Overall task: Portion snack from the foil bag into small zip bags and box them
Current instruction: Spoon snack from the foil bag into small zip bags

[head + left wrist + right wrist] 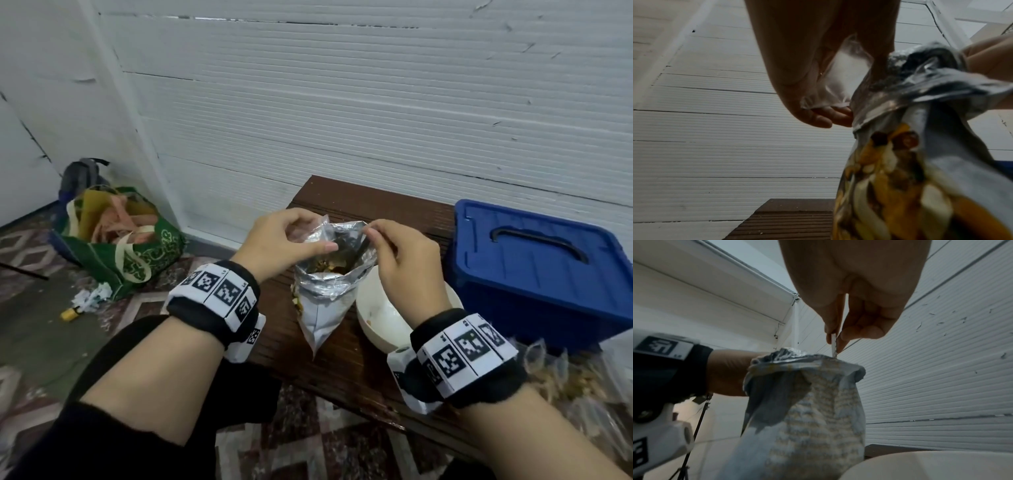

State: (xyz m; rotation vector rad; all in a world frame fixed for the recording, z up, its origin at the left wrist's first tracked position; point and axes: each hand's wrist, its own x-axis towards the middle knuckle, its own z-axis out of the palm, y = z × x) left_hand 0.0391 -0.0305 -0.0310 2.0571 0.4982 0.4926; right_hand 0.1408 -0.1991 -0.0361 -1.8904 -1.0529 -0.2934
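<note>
While standing upright on the desk (346, 363), foil bag (325, 305) open at top, left hand (277, 245) pinching a clear zip bag (308, 230) against its rim, right hand (399, 260) pinching the opposite rim, white bowl (373, 318) just beside, blue box (537, 270) near, lid on.

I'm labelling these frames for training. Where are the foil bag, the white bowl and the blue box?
foil bag (322, 318): head view, its lower silver front.
white bowl (376, 315): head view, its inner wall.
blue box (534, 270): head view, its lid.
</note>
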